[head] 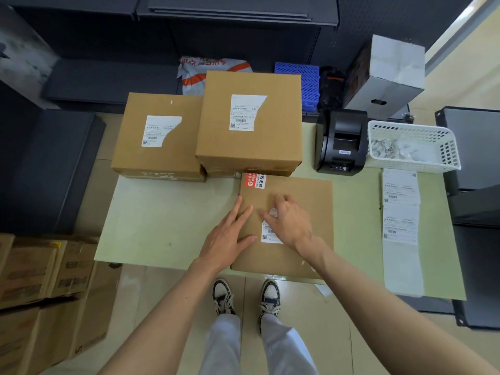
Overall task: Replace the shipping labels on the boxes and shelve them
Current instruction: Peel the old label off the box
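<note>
- Left hand (228, 234) lies flat, fingers straight, pressing the near cardboard box (297, 255) on the surface (162, 212).
- Right hand (290, 220), just beside it, has its grip pinching the partly peeled shipping label (270, 235).
- Beyond both hands: two labelled boxes (249, 120).
- Right of the grip: a strip of fresh labels (400, 209).

You have a flat brown box (292, 226) at the near table edge with a white shipping label (267, 235) partly under your right hand, two taller boxes (159, 136) (249, 120) with torn labels behind it, and a strip of new labels (400, 212) on the right.
</note>
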